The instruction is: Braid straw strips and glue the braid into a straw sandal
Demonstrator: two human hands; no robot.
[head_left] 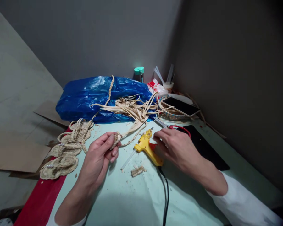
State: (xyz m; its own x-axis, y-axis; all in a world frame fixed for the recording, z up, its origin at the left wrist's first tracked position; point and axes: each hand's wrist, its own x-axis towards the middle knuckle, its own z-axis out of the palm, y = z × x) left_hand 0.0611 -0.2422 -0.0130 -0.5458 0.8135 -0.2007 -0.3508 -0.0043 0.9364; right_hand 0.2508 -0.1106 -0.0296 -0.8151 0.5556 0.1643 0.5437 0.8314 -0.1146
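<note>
My left hand (102, 153) pinches a small coiled piece of braided straw (116, 140) between thumb and fingers. From that piece a braided strand (134, 137) and loose dry strips run back to a heap of straw strips (134, 108). A yellow glue gun (145, 146) lies on the table with a clear glue stick (128, 160) out of its rear. My right hand (172, 144) hovers at the gun's right side, over its red trigger. Its fingers are bent and somewhat apart; the tips are partly hidden. Just behind that hand lie red-handled scissors (179, 127).
Several braided straw pieces (66, 153) line the left edge. A blue plastic bag (85, 97) lies at the back. Back right are a phone (181, 106) on a basket and a cup (168, 86). A black mat (202, 147) and the gun's cord (167, 191) are nearer.
</note>
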